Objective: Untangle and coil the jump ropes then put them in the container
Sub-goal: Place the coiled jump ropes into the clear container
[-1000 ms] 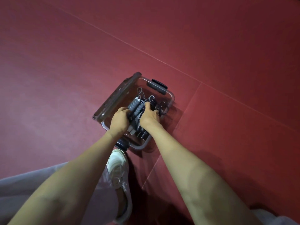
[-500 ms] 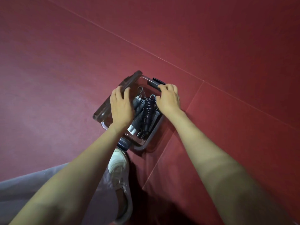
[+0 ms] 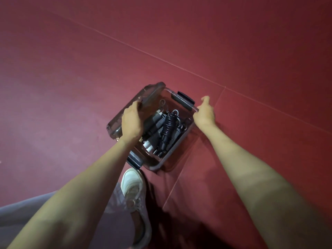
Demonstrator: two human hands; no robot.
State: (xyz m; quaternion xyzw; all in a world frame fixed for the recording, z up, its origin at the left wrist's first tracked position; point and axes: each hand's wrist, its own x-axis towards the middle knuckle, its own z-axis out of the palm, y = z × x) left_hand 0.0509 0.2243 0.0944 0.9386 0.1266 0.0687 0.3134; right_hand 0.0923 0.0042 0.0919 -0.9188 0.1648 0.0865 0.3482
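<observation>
A clear plastic container [image 3: 175,150] sits on the red floor with several coiled jump ropes [image 3: 168,127] inside, black and grey handles lying side by side. Its clear lid [image 3: 151,94] leans along the container's left side. My left hand [image 3: 132,121] grips the lid's upper edge, fingers curled over it. My right hand [image 3: 204,114] is at the container's far right corner, fingers curled at the rim beside the dark latch [image 3: 185,101].
A second dark latch [image 3: 134,160] is on the container's near end. My white shoe [image 3: 133,184] and grey trouser leg [image 3: 115,221] lie just below the container. Red floor mats with thin seams [image 3: 218,100] surround everything.
Both hands left the ropes in the container. My left hand shifted to the lid on the left; my right hand moved past the far latch to the right corner.
</observation>
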